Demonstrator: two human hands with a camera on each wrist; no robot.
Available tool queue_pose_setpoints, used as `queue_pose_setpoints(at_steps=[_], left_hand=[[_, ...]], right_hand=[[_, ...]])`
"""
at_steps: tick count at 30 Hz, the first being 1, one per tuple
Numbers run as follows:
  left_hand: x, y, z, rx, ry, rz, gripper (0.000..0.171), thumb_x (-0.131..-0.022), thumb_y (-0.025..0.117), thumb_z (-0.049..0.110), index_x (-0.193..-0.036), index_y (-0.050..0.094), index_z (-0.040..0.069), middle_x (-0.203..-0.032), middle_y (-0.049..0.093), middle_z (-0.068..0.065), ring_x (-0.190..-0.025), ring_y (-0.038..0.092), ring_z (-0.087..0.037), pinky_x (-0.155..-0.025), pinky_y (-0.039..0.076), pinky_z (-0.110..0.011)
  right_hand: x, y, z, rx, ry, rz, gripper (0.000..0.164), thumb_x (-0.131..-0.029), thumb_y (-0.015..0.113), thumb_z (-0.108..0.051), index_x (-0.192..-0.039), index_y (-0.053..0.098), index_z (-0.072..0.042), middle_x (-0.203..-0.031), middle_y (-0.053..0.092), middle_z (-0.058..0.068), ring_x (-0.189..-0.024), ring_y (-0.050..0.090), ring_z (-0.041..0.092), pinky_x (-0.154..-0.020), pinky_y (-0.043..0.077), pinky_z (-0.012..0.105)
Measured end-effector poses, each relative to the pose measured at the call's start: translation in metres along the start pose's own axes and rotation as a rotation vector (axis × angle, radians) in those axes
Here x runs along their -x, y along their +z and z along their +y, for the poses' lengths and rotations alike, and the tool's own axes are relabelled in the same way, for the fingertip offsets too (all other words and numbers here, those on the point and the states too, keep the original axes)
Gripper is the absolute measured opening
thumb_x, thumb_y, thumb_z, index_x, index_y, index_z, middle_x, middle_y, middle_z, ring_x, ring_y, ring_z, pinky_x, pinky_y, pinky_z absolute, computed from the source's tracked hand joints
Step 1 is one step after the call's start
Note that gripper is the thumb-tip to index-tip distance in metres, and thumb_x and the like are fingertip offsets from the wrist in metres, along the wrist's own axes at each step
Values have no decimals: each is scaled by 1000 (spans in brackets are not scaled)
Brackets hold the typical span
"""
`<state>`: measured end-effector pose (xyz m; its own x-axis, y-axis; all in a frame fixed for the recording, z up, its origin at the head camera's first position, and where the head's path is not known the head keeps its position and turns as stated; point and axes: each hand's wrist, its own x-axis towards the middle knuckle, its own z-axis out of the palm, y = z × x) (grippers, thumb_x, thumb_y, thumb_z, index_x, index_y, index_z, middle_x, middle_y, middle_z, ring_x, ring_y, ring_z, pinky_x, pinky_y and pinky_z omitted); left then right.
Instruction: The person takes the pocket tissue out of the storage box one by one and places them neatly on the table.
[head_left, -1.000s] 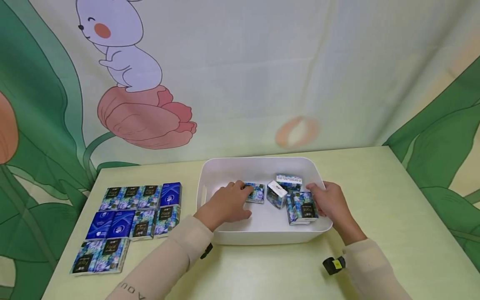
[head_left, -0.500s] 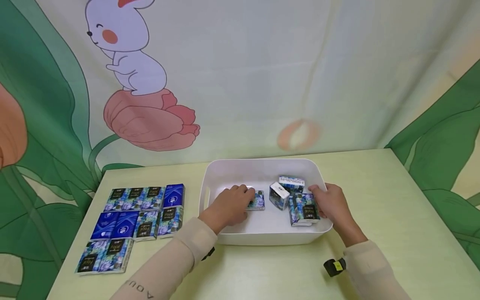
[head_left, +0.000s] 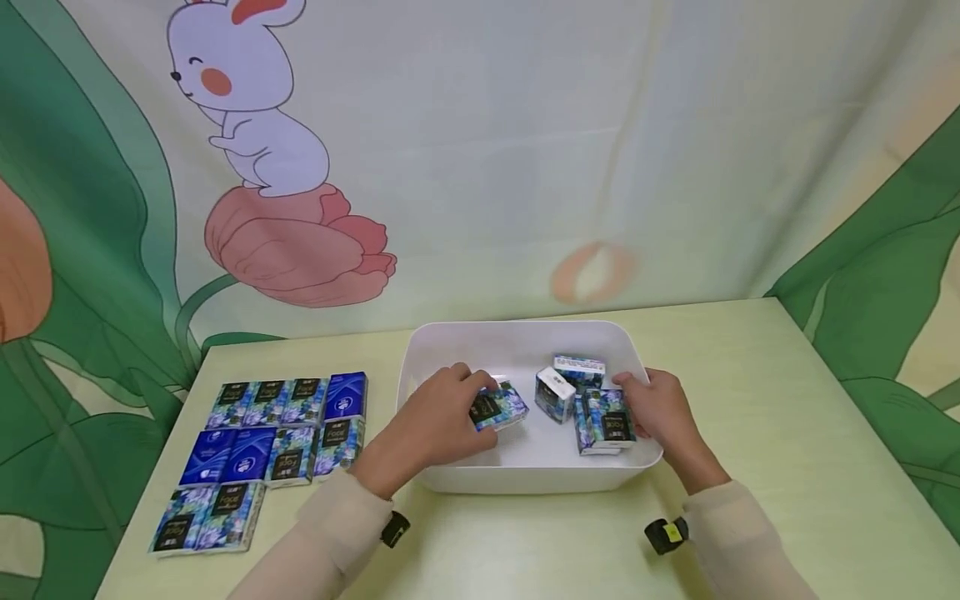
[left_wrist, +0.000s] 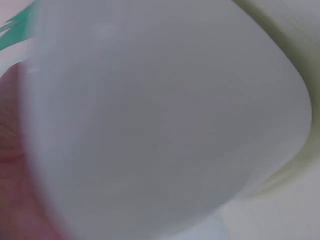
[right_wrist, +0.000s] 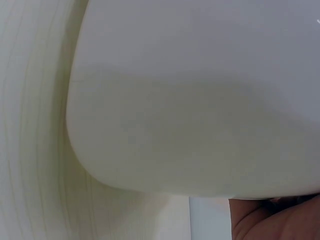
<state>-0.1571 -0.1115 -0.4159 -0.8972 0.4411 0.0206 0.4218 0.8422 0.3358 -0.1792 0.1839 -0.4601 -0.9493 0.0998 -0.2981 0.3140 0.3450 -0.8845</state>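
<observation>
In the head view a white plastic bin [head_left: 525,479] stands on the table. Over its left half my left hand [head_left: 450,417] grips a tissue pack [head_left: 504,407] with a blue floral print, tilted, between thumb and fingers. My right hand [head_left: 662,406] holds the bin's right rim, thumb on the inner side. Inside, near that hand, lie floral tissue packs [head_left: 606,421], one overlapping another. Beside them a pack [head_left: 555,393] stands on edge, and another [head_left: 579,369] is behind it. In both wrist views the bin's wall [left_wrist: 165,120] fills most of the picture.
Left of the bin, tissue packs lie flat in rows: plain blue ones [head_left: 249,454] and floral ones [head_left: 228,517]. The pale yellow table [head_left: 787,417] extends right of the bin. A printed curtain [head_left: 480,167] hangs behind the table's back edge.
My left hand has picked up the floral tissue pack, which lay flat on the bin's floor and is now raised and tilted. My right hand has stayed on the rim.
</observation>
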Motion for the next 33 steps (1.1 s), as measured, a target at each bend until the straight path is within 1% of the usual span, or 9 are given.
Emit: queue_pose_setpoints(at_steps=[3,5,8,14,18,21,24,28,33], left_hand=[[24,-15,1,80,-36,115,49,-75,76,30,-121,68,16,-108,61,-4,-88,53,-18,-73,48,-34],[42,-24,-4,108,-77,187,49,-74,76,31,-121,69,17,-110,61,-4,-88,54,-19,-71,48,-34],[69,-32,-17,125,-165,273,50,-74,78,31,-122,69,19,-112,62,-4,-90,57,-21,-71,48,-38],[119,-33,-47,84,-369,357,51,-75,82,32,-122,69,16,-110,63,-6,-93,60,-26,-75,50,-48],[148,-29,-65,51,-539,356,53,-76,82,35,-122,68,11,-110,62,-12,-95,59,-30,-75,48,-53],[167,-22,-78,38,-669,321,57,-76,81,37,-123,66,7,-111,61,-17,-96,58,-35,-76,46,-56],[182,-12,-89,11,-773,265,62,-76,80,39,-124,64,2,-114,59,-26,-97,58,-43,-78,47,-60],[197,3,-102,-32,-861,220,67,-75,79,41,-122,62,-3,-112,57,-34,-96,59,-51,-81,47,-63],[206,21,-117,-45,-947,217,67,-76,78,40,-122,60,-5,-110,54,-37,-96,56,-54,-82,45,-65]], right_hand=[[1,-2,1,-3,0,-4,28,-102,54,-23,-101,57,5,-51,40,-2,-41,34,10,-40,33,26],[0,-2,1,-7,1,-9,28,-102,53,-23,-101,57,4,-52,40,-1,-41,35,10,-41,33,26],[-1,-2,2,-10,0,-11,28,-102,53,-24,-101,57,4,-54,41,-1,-42,35,10,-41,34,25],[-2,-2,5,4,-11,0,28,-102,53,-24,-102,57,4,-56,44,0,-43,37,11,-41,36,25],[-1,-1,4,7,-14,-2,29,-102,53,-24,-101,57,4,-57,44,1,-44,38,11,-41,36,25],[0,-1,3,6,-12,-6,29,-102,53,-25,-103,57,4,-59,45,1,-45,39,11,-42,36,25],[0,-1,2,5,-12,-10,30,-102,53,-25,-104,56,5,-60,45,1,-46,39,11,-42,36,25],[0,-1,1,-3,-10,-15,30,-102,54,-25,-104,56,4,-59,45,1,-45,38,11,-42,36,24],[1,-1,1,-2,7,-15,31,-102,54,-26,-106,56,4,-61,46,2,-47,39,11,-43,36,24]])
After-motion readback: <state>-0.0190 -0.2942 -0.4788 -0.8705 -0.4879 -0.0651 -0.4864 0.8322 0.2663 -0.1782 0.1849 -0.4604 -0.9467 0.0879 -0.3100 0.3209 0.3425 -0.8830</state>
